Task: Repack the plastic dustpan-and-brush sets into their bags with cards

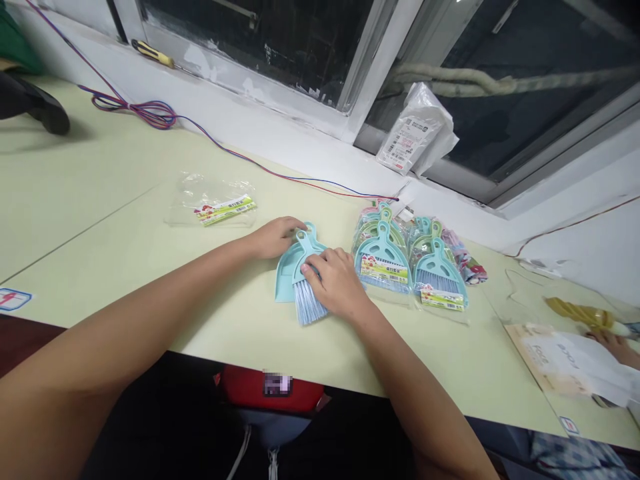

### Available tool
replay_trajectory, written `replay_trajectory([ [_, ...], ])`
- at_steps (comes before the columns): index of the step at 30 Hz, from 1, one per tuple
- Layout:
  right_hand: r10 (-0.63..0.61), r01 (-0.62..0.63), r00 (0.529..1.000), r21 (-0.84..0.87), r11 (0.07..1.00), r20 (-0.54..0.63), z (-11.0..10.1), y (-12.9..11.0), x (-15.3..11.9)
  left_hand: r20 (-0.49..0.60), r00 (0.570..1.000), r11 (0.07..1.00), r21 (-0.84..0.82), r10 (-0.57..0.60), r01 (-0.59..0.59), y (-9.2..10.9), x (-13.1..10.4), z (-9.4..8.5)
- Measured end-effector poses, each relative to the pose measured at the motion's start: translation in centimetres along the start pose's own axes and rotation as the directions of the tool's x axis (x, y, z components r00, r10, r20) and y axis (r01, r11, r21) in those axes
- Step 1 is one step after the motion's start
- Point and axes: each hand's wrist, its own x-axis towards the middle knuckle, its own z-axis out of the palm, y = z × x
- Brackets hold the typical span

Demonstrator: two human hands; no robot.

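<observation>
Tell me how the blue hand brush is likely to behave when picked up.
The hand brush should feel light, since the right hand covers much of it. Its handle looks like stiff plastic with an open loop. Its bristles will probably bend if pushed, being thin strands that fan out.

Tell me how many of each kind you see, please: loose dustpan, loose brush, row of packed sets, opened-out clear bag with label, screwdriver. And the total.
Loose dustpan: 1
Loose brush: 1
Rows of packed sets: 2
Clear bag with label: 1
Screwdriver: 1
Total: 6
</observation>
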Motion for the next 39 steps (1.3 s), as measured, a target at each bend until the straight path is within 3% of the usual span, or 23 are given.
replay_trajectory([
  [6, 0.010, -0.010, 0.999, 0.008, 1.000, 0.038, 0.4, -0.1, 0.1, -0.040, 0.993, 0.991, -0.083, -0.111, 0.107, 0.1, 0.0, -0.5],
  [15, -0.016, 0.015, 1.000, 0.016, 1.000, 0.024, 0.6, -0.2, 0.1, -0.092, 0.967, 0.957, -0.192, -0.237, 0.216, 0.8, -0.3, 0.5],
  [21, -0.009, 0.008, 0.999, 0.021, 1.000, 0.036, 0.6, -0.2, 0.2, 0.096, 0.926, 0.827, -0.423, -0.366, 0.371, 1.5, 0.1, 0.8],
  [30, -0.020, 0.019, 0.999, 0.022, 1.000, 0.032, 0.6, -0.5, 0.1, 0.191, 0.852, 0.603, -0.632, -0.487, 0.487, 2.6, 0.1, 0.2],
  [35, -0.027, 0.026, 0.999, 0.036, 0.999, 0.027, 0.6, -0.6, 0.1, 0.286, 0.844, 0.483, -0.717, -0.454, 0.503, 3.0, 0.0, -0.3],
  [39, -0.035, 0.034, 0.999, 0.032, 0.999, 0.017, 0.6, -0.6, 0.1, 0.292, 0.861, 0.493, -0.723, -0.417, 0.484, 2.9, 0.0, -0.3],
])
